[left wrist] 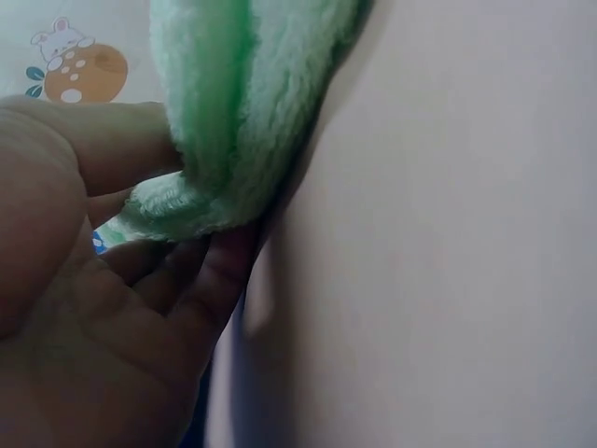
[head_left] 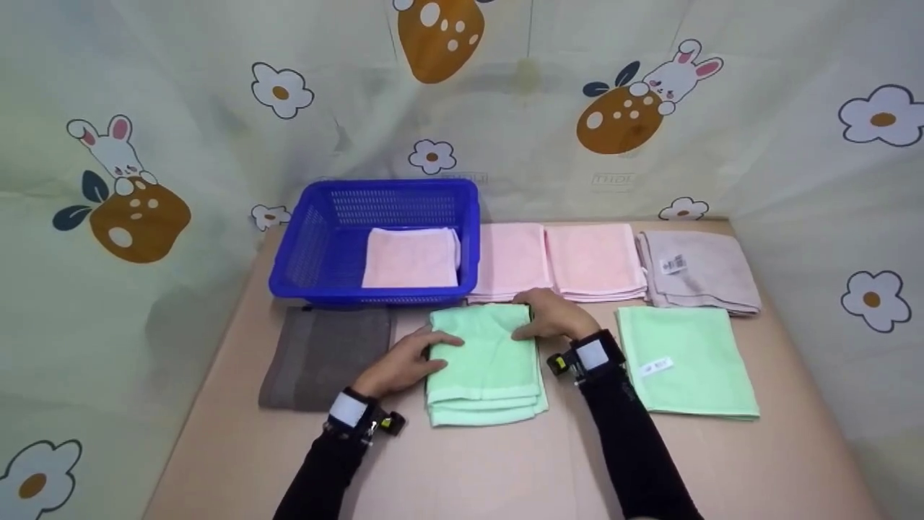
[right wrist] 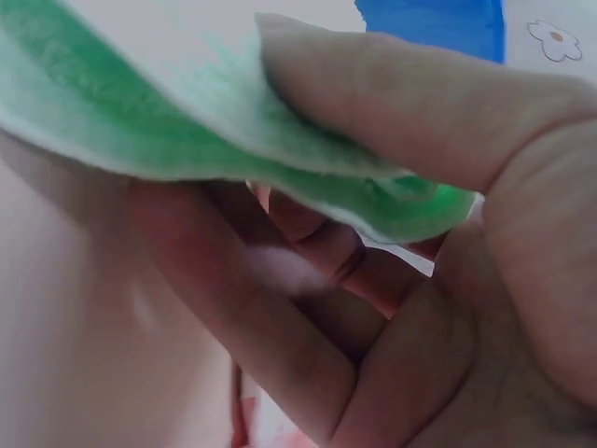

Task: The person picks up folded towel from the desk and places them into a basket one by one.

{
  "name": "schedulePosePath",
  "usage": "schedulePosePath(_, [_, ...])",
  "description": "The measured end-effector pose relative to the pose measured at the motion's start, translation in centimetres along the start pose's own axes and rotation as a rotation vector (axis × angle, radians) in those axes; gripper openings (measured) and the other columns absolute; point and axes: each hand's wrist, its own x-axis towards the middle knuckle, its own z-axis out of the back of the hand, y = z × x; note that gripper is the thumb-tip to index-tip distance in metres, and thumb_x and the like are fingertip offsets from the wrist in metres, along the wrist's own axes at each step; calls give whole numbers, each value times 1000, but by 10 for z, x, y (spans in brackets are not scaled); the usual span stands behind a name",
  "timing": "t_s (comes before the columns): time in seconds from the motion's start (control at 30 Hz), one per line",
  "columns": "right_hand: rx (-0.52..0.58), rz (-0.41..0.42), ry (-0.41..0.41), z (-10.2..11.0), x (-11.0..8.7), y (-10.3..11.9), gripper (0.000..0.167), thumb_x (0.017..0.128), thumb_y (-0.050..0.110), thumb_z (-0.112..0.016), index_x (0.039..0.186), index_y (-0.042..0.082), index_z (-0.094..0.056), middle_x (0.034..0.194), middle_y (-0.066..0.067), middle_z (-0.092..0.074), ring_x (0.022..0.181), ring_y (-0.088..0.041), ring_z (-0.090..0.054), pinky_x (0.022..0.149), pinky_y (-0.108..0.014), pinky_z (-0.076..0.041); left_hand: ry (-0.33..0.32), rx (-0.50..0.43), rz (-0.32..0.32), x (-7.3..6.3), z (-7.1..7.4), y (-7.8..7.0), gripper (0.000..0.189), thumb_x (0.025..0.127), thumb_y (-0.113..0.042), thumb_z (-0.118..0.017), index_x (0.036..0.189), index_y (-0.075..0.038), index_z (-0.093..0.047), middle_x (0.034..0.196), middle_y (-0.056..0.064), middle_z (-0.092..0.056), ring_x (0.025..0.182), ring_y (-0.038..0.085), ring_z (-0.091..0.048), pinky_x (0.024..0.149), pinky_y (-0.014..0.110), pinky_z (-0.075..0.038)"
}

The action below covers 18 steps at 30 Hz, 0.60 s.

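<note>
A folded light green towel (head_left: 484, 361) lies on the table in front of the basket, several layers showing at its near edge. My left hand (head_left: 404, 361) grips its left side; in the left wrist view the thumb is on top of the green towel (left wrist: 224, 103) and other fingers are beneath. On the far right side, my right hand (head_left: 552, 315) pinches the same towel. The right wrist view shows the thumb over the green towel (right wrist: 215, 103) and the fingers curled under its edge.
Behind stands a blue basket (head_left: 285, 289) with a folded pink towel (head_left: 411, 258) inside. Right of it lie pink towels (head_left: 595, 256) and a greyish-mauve towel (head_left: 700, 267). A dark grey towel (head_left: 325, 361) is at left, another green towel (head_left: 689, 361) at right. Patterned curtains enclose the table (head_left: 469, 477).
</note>
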Motion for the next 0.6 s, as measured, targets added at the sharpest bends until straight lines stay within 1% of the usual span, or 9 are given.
schedulePosePath(0.07, [28, 48, 0, 6, -3, 1, 44, 80, 21, -88, 118, 3, -72, 109, -9, -73, 99, -22, -63, 92, -43, -53, -13, 6, -19, -1, 0, -4, 44, 97, -4, -68, 138, -20, -67, 150, 8, -58, 150, 33, -40, 124, 54, -30])
schedulePosePath(0.17, [101, 136, -12, 20, -10, 4, 34, 81, 22, -88, 108, 7, -74, 98, -3, -71, 90, -17, -60, 86, -37, -51, -61, -11, -90, -3, 2, -11, 48, 95, -1, -68, 137, -22, -67, 152, 9, -53, 150, 32, -39, 124, 53, -29])
schedulePosePath(0.23, [156, 194, -41, 29, -17, 8, 29, 82, 22, -88, 103, 10, -74, 93, 0, -70, 87, -15, -60, 84, -32, -50, -129, -42, -165, -4, 4, -17, 49, 93, 2, -67, 135, -22, -69, 153, 9, -52, 149, 32, -41, 124, 53, -28])
schedulePosePath(0.3, [220, 253, -97, 39, -25, 13, 25, 82, 22, -89, 100, 13, -75, 90, 1, -69, 84, -14, -60, 79, -29, -51, -217, -64, -244, -4, 6, -21, 49, 90, 6, -67, 132, -19, -72, 148, 8, -58, 145, 30, -45, 125, 53, -26])
schedulePosePath(0.37, [267, 312, -161, 45, -32, 18, 22, 82, 20, -89, 98, 13, -75, 89, 2, -67, 80, -13, -58, 74, -25, -49, -296, -87, -286, -4, 6, -25, 49, 90, 11, -64, 129, -16, -73, 143, 8, -61, 142, 26, -47, 122, 47, -32])
schedulePosePath(0.43, [307, 358, -218, 49, -37, 24, 21, 81, 16, -89, 97, 12, -76, 89, 1, -65, 78, -13, -56, 68, -23, -48, -348, -101, -303, -3, 5, -27, 48, 89, 15, -62, 128, -11, -72, 139, 11, -62, 136, 21, -50, 117, 41, -42])
schedulePosePath(0.47, [324, 374, -238, 49, -38, 25, 21, 81, 14, -89, 97, 11, -77, 89, 1, -64, 77, -13, -55, 66, -22, -47, -359, -110, -297, -3, 4, -28, 48, 89, 16, -61, 129, -9, -71, 140, 12, -60, 134, 19, -51, 113, 38, -46])
schedulePosePath(0.53, [339, 383, -268, 49, -38, 25, 20, 81, 11, -89, 97, 11, -77, 89, 2, -62, 77, -11, -53, 65, -20, -46, -363, -133, -283, -2, 2, -30, 50, 90, 19, -57, 131, -7, -67, 143, 15, -52, 132, 19, -49, 103, 36, -54])
schedulePosePath(0.6, [351, 372, -305, 47, -36, 24, 19, 81, 10, -88, 96, 11, -78, 89, 3, -62, 78, -10, -53, 65, -19, -46, -367, -141, -273, -1, 0, -32, 53, 90, 20, -54, 135, -7, -64, 146, 16, -47, 132, 20, -47, 102, 38, -55])
